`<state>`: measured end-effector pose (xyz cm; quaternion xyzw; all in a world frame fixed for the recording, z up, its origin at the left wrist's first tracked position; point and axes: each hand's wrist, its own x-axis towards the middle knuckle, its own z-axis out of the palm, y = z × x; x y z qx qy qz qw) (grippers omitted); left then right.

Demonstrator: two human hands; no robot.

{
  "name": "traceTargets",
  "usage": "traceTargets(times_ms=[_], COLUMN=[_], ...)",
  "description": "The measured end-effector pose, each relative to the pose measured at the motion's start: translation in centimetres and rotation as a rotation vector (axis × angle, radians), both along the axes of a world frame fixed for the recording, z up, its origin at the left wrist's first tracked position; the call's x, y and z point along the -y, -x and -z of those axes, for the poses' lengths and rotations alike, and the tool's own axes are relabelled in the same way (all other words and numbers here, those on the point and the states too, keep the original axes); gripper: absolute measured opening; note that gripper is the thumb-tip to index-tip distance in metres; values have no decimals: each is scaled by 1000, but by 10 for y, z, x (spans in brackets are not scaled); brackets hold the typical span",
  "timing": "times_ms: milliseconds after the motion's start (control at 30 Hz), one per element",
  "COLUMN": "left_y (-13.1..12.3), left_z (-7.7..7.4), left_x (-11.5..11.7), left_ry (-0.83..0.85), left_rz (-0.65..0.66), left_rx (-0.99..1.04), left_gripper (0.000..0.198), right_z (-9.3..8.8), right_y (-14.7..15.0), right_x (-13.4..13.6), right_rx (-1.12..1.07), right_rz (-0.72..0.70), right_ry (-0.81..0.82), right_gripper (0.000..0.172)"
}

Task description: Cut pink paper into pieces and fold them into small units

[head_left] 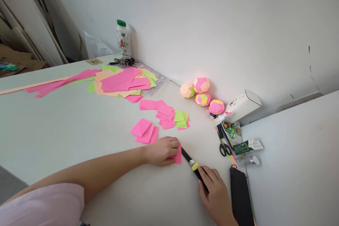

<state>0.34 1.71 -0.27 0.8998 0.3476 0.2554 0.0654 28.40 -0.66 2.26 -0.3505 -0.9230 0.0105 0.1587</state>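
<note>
Seemingly to steady it, the left hand (163, 151) grasps paper (178, 155) with curled fingers; the right hand (215, 191) clenches a knife (195, 166).

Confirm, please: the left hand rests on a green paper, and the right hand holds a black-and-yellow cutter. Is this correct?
Not quite: the paper under the left hand is pink, not green, as the head view shows. The right hand does hold the black-and-yellow cutter.

A pale pink sleeve (50, 199) — short, loose, softly creased — ends near the left elbow; left hand (162, 151) and right hand (215, 192) are bare.
</note>
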Motion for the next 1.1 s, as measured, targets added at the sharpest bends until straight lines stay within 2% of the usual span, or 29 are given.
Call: traceTargets(times_ms=[700,867,1100], left_y=[0,0,2], left_z=[0,2,0], left_x=[0,-1,0], left_ry=[4,2,69], left_rz=[7,-7,-4], left_rx=[1,0,35], left_gripper=[18,17,15], right_z=[3,0,-14], right_y=[5,-8,-27], right_x=[-3,-9,-14], right_rx=[6,39,50], right_rz=[42,34,-28], right_ry=[-70,-51,-8], right_gripper=[37,39,42])
